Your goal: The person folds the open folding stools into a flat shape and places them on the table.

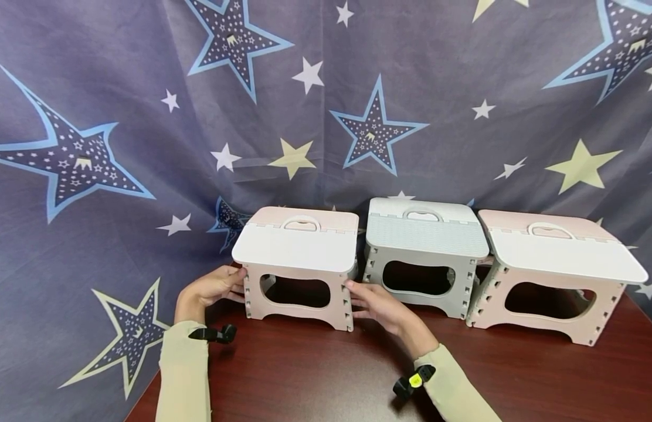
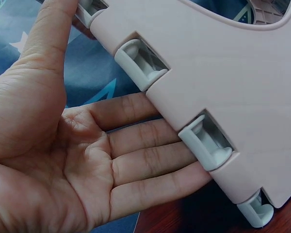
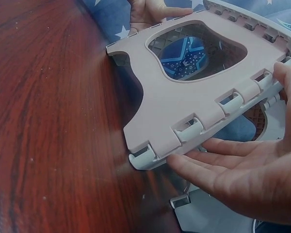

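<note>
A pink folding step stool (image 1: 296, 246) with a white top panel and carry handle stands unfolded at the left on the table. My left hand (image 1: 215, 287) touches its left side, thumb at the front edge. In the left wrist view the fingers (image 2: 150, 158) lie straight against that side, beside the grey hinge pieces (image 2: 208, 143). On the stool's right side is my right hand (image 1: 379, 308). The right wrist view has its thumb (image 3: 287, 77) at the front edge and its extended fingers (image 3: 199, 170) touching lower down.
A grey-green folding stool (image 1: 426, 234) stands just right of the pink one. Farther right is a second pink and white stool (image 1: 563, 252). A star-patterned cloth (image 1: 284, 129) hangs behind the dark red wooden table (image 1: 305, 375) and along its left side.
</note>
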The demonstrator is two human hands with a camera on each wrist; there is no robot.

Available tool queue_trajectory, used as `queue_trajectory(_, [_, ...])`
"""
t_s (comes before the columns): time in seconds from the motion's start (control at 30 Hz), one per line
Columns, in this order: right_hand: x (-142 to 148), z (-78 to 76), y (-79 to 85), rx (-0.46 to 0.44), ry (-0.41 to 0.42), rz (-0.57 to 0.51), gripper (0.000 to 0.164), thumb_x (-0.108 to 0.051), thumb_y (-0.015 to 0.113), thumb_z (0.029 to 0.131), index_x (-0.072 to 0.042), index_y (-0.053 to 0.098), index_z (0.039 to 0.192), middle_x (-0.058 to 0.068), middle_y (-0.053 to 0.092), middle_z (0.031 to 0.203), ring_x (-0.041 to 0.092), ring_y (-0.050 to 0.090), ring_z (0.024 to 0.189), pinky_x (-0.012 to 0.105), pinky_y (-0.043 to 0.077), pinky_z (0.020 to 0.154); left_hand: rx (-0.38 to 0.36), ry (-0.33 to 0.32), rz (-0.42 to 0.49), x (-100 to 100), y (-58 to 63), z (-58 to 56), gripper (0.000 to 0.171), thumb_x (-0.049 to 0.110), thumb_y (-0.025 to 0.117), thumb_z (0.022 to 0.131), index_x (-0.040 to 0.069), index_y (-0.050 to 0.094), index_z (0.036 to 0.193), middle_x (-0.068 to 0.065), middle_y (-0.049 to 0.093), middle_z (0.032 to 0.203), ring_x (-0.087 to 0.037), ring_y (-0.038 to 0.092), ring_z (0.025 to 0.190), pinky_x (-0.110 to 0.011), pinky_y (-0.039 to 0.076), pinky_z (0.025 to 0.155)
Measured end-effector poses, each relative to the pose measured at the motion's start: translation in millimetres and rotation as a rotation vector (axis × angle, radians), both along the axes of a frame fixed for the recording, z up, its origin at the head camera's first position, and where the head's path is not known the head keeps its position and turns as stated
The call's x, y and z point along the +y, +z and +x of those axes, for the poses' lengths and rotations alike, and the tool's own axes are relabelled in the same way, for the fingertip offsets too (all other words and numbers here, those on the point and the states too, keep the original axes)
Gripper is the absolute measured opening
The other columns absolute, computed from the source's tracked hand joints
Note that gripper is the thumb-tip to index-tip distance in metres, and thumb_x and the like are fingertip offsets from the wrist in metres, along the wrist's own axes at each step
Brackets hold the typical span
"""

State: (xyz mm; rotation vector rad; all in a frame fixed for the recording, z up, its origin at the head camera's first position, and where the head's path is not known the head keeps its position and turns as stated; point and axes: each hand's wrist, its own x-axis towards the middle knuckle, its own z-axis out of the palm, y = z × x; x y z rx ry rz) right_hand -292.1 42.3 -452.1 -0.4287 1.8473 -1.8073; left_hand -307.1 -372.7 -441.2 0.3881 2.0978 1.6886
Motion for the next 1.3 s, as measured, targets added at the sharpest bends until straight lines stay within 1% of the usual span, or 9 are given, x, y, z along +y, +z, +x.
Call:
queue_trajectory(0.2, [0.1,0.9,-0.2,0.003,0.002,-0.002,0.072,-0.044,0.050,0.105,0.013,0.039,0.148,0.031,0.047,0.149,0.042,0.047,0.140,0.049,0.049,0.110,-0.004,-0.008,0.000,-0.8,-1.2,-0.1,0.050,0.058,0.053,0.099,0.010,0.068,0.108,0.002,0.077,0.101,-0.016,0.074,0.096,-0.044,0.061,0.090])
queue_trajectory(0.43, [0.3,1.6,0.3,0.004,0.014,-0.006,0.072,-0.044,0.049,0.106,0.013,0.037,0.148,0.031,0.047,0.150,0.043,0.046,0.141,0.053,0.045,0.113,-0.003,-0.012,0.000,-0.2,-0.7,0.7,0.049,0.058,0.053,0.099,0.012,0.067,0.105,0.002,0.077,0.100,-0.016,0.074,0.096,-0.043,0.061,0.089])
queue_trajectory(0.6, [0.8,1.6,0.3,0.007,0.017,0.002,0.072,-0.044,0.048,0.106,0.013,0.036,0.149,0.031,0.046,0.151,0.043,0.045,0.142,0.052,0.046,0.112,-0.002,-0.008,0.000,-0.8,-2.6,0.0,0.050,0.058,0.053,0.099,0.010,0.068,0.107,0.002,0.077,0.100,-0.016,0.074,0.096,-0.043,0.061,0.088])
queue_trajectory(0.77, [0.8,1.9,0.5,0.008,0.019,-0.001,0.072,-0.044,0.049,0.105,0.013,0.037,0.148,0.030,0.047,0.151,0.042,0.045,0.142,0.051,0.046,0.112,0.000,-0.022,0.009,-1.3,-3.8,-0.2,0.049,0.057,0.053,0.100,0.011,0.068,0.107,0.002,0.077,0.100,-0.016,0.074,0.096,-0.042,0.061,0.088])
queue_trajectory(0.97, [1.3,1.8,-0.2,0.007,0.015,-0.003,0.071,-0.044,0.049,0.105,0.013,0.038,0.148,0.029,0.049,0.149,0.040,0.048,0.140,0.050,0.047,0.112,0.008,-0.032,0.003,-1.0,-3.6,-0.2,0.048,0.056,0.051,0.101,0.012,0.068,0.108,0.003,0.077,0.101,-0.015,0.074,0.096,-0.042,0.061,0.088])
queue_trajectory(1.3, [1.3,1.1,-0.6,0.017,0.031,-0.009,0.070,-0.043,0.048,0.106,0.012,0.039,0.147,0.029,0.049,0.149,0.039,0.049,0.139,0.049,0.048,0.111,0.011,-0.031,-0.008,-1.6,-1.4,0.9,0.046,0.056,0.050,0.101,0.014,0.068,0.105,0.005,0.077,0.099,-0.013,0.073,0.095,-0.040,0.061,0.088])
